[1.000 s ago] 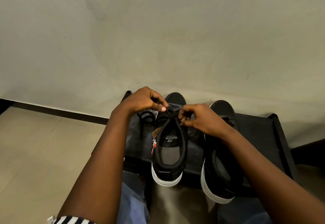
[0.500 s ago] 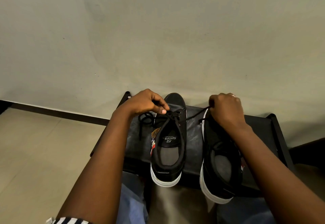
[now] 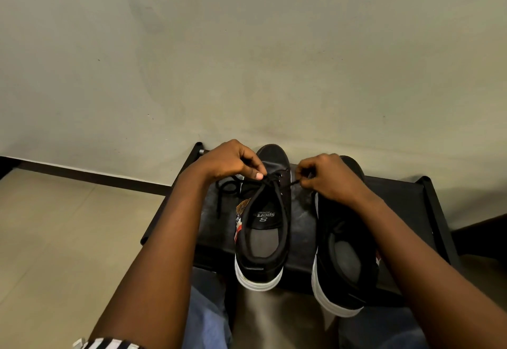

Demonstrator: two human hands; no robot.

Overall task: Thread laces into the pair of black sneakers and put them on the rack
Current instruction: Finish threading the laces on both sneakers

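Observation:
Two black sneakers with white soles stand side by side on a low black rack, toes toward the wall. The left sneaker carries a black lace through its front eyelets. My left hand pinches the lace at the shoe's left front, with a slack loop hanging to the left. My right hand pinches the other lace end, drawn out to the right of the eyelets. The right sneaker lies partly under my right wrist, and its front is hidden.
A plain wall rises right behind the rack, with a dark skirting strip along its foot. Pale floor tiles spread to the left. My knees in blue jeans sit at the rack's near edge.
My right hand pulled the lace end out to the right, then came back left and lower toward the left sneaker's eyelets. My left hand stayed at the shoe's left front.

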